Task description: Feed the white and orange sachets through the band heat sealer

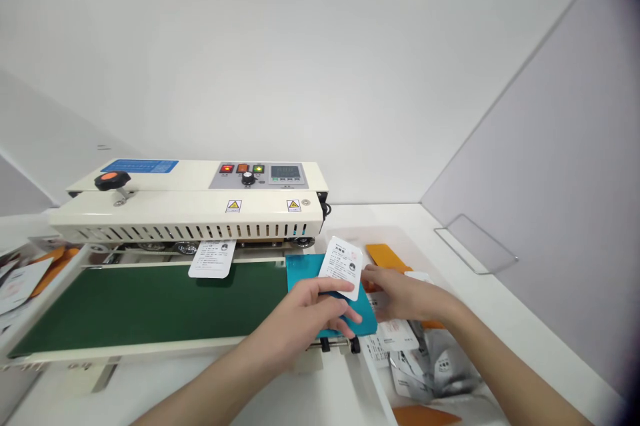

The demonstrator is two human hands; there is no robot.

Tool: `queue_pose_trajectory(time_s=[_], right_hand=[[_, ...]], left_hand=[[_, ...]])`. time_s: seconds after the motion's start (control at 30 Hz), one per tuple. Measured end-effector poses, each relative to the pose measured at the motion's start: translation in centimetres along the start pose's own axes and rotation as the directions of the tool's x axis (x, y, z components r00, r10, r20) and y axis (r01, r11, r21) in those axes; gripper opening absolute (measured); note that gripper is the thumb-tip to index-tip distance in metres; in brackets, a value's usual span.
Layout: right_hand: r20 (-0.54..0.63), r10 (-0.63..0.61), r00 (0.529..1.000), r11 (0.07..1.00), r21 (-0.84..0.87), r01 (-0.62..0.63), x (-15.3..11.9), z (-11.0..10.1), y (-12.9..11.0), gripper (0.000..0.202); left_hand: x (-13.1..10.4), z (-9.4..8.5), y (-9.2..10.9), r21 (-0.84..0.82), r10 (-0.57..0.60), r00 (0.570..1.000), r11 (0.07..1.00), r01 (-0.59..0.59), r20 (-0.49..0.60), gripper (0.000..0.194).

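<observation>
My left hand (325,309) is over the teal pad (303,269) at the right end of a green conveyor belt. It has hold of a white printed packet (343,261), one finger lying across the packet's lower part and the other fingers bent below it. To the right, my right hand (403,293) reaches into a bin of packets with its fingers curled. An orange patch shows by its fingertips, but what they grip is partly hidden. Another white printed packet (215,261) sticks out from under the sealing machine (195,209), over the green belt (165,306).
The clear plastic bin (375,379) holds white, silver and orange packets. More packets (30,279) lie in a container at the far left. Lit switches and a black knob (248,178) sit on the machine. A wire stand (475,246) is by the right wall.
</observation>
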State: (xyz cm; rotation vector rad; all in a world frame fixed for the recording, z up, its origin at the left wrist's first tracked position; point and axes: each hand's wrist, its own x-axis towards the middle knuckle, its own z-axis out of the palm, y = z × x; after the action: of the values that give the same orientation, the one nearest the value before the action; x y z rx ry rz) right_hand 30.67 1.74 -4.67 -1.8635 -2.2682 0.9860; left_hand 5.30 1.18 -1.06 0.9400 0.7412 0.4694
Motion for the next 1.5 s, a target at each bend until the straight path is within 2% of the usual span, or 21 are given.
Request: queue_pose_trajectory(time_s=[0.17,0.27,0.33,0.37,0.47,0.6,0.87,0.97,1.23,1.5], right_hand=[[0.063,-0.026,0.998,0.996,0.09,0.02,-0.3,-0.4,-0.6,0.028],[0.049,-0.041,0.998,0.985,0.172,0.032,-0.1,-0.3,-0.5,0.012],[-0.05,-0.045,0.998,0.968,0.245,0.056,0.3,-0.2,-0.1,0.004],[-0.127,-0.033,0.991,0.957,0.282,0.068,0.6,-0.1,0.2,0.007],[-0.34,0.042,0.939,0.925,0.368,0.092,1.5,0.0,1.1,0.017],[-0.438,0.087,0.895,0.921,0.378,0.095,2.0,0.0,1.9,0.016],[-0.337,0.235,0.912,0.893,0.445,-0.066,1.5,-0.3,1.3,0.025],[-0.345,0.225,0.911,0.892,0.449,-0.051,1.5,-0.4,1.0,0.024],[-0.353,0.096,0.931,0.916,0.398,0.057,1.4,-0.1,1.4,0.032],[-0.349,0.156,0.924,0.915,0.403,-0.002,1.6,-0.1,1.7,0.023]], left_hand=[[0.0,-0.1,-0.1,0.016,-0.015,1.0,1.0,0.015,-0.005,0.036],[0.1,-0.1,-0.2,-0.003,0.001,1.0,1.0,-0.001,0.004,0.037],[0.1,-0.2,-0.3,-0.018,0.006,1.0,1.0,-0.006,0.003,0.038],[0.2,-0.2,-0.3,-0.026,0.008,1.0,1.0,-0.007,0.003,0.038],[0.3,-0.3,-0.4,-0.048,0.009,1.0,0.999,-0.009,0.006,0.039],[0.3,-0.3,-0.5,-0.046,0.008,1.0,0.999,-0.008,0.002,0.04],[0.2,-0.4,-0.5,-0.065,0.003,1.0,0.998,-0.003,0.001,0.043],[0.3,-0.5,-0.7,-0.087,0.016,1.0,0.996,-0.015,0.01,0.044],[0.4,-0.6,-0.9,-0.087,0.026,1.0,0.996,-0.024,0.013,0.044],[0.4,-0.5,-0.9,-0.096,0.031,0.999,0.995,-0.03,0.014,0.043]])
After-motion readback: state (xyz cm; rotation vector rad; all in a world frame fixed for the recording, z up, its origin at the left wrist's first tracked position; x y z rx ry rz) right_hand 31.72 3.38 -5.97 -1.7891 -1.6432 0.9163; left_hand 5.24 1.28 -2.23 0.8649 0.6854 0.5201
